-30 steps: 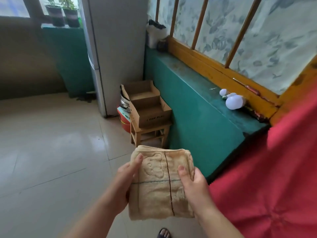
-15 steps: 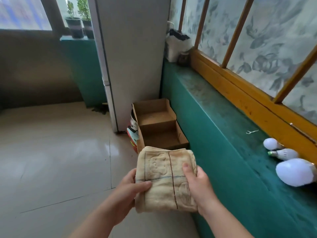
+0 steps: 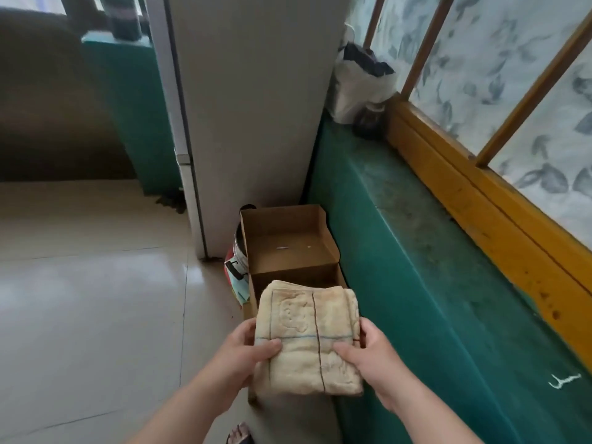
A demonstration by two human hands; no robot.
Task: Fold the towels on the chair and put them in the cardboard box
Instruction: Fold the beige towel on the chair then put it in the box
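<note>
A folded beige towel (image 3: 307, 334) with a dark stripe and a thin blue line is held flat between both hands. My left hand (image 3: 248, 350) grips its left edge, thumb on top. My right hand (image 3: 365, 350) grips its right edge, thumb on top as well. The towel hovers just above the near half of an open cardboard box (image 3: 285, 241) and hides that half. The box's far half lies open with a bare brown bottom. The chair is out of view.
A white fridge (image 3: 250, 107) stands behind the box. A green ledge (image 3: 416, 251) with a yellow window frame (image 3: 480, 203) runs along the right. A metal pot (image 3: 238, 254) sits left of the box. A white bag (image 3: 358, 84) rests on the ledge. Tiled floor (image 3: 89, 299) spreads left.
I have walked closer to the box; it now lies directly under the towel. Both hands keep hold of the towel and have carried it forward over the near compartment.
</note>
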